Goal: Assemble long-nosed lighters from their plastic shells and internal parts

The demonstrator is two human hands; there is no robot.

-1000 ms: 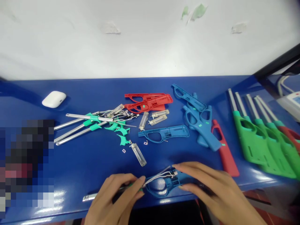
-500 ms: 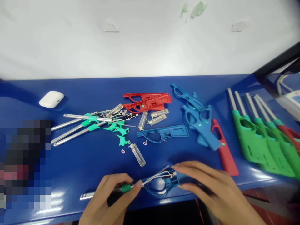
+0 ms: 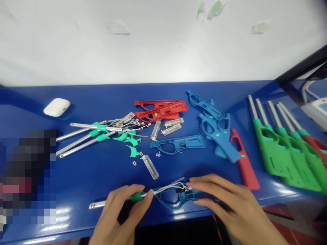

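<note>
Near the table's front edge lies a blue half shell (image 3: 167, 203) with a looped trigger guard, white wires and a small black part over it. My left hand (image 3: 122, 207) grips a metal tube (image 3: 97, 204) with a green collar, its inner end meeting the shell's narrow tip. The fingers of my right hand (image 3: 224, 200) are closed around the shell's handle end, touching the black part and the wire ends. My right palm hides the rest of the handle. A clear fuel tank (image 3: 150, 167) rests just beyond the shell.
Behind are metal tubes (image 3: 84, 144), green triggers (image 3: 133, 150), another blue half shell (image 3: 178, 144), red shells (image 3: 163, 110) and stacked blue shells (image 3: 221, 136). Green lighters (image 3: 281, 153) lie right; a white case (image 3: 56, 107) sits back left.
My left hand has shifted slightly up and right with the tube and shell end. My right hand has barely moved.
</note>
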